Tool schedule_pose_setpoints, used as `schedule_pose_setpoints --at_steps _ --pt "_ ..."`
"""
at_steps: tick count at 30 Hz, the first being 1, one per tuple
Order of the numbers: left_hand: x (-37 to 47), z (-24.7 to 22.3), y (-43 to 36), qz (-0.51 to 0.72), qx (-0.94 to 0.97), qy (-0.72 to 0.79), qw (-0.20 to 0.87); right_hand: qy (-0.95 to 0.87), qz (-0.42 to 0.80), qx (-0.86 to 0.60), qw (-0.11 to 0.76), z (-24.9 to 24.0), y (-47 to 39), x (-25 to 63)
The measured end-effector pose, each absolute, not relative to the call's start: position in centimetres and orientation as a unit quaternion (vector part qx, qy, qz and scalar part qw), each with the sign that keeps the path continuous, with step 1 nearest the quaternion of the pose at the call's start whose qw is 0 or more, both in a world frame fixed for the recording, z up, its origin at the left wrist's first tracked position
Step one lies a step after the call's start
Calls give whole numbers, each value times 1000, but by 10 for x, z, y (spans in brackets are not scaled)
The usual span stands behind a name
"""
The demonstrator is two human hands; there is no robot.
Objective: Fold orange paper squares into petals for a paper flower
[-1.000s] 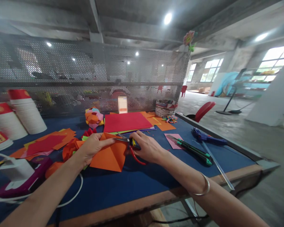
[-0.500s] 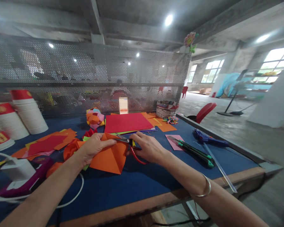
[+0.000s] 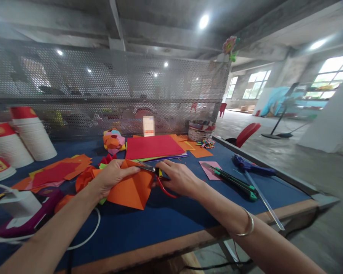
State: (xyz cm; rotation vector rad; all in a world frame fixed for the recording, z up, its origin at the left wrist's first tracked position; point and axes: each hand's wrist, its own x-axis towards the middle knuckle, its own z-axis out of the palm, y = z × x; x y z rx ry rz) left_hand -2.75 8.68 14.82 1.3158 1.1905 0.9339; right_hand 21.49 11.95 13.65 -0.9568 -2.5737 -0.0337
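Pinched between the thumb and fingers of my left hand [image 3: 113, 176] is a creased sheet of orange paper [image 3: 133, 190], held above the blue tabletop. My right hand [image 3: 178, 177] grips a pair of red-handled scissors [image 3: 163, 186], whose blades point left and lie across the paper's upper part. The blade tips are near my left thumb. Crumpled orange and red paper [image 3: 84, 178] lies just left of the left hand, partly behind it. Beyond both hands rests a stack of coloured paper with a red sheet [image 3: 153, 146] on top.
Paper cups [image 3: 34, 133] stand stacked at the left, near loose paper pieces [image 3: 57, 171] and a purple power strip [image 3: 31, 217]. To the right lie a green-black utility knife [image 3: 234, 182], a blue glue gun [image 3: 254, 166] and a pink square [image 3: 209, 170]. A woven basket [image 3: 201, 131] sits behind.
Hands, paper and scissors keep nearly the same pose. The scissor blades look slightly farther apart, and the whole view has shifted a little.
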Motion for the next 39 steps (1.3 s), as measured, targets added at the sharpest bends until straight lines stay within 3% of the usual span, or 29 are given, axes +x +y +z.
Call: schedule_pose_setpoints --at_steps 39 --pt "-28 147 86 399 553 501 533 -928 -18 -340 151 142 115 216"
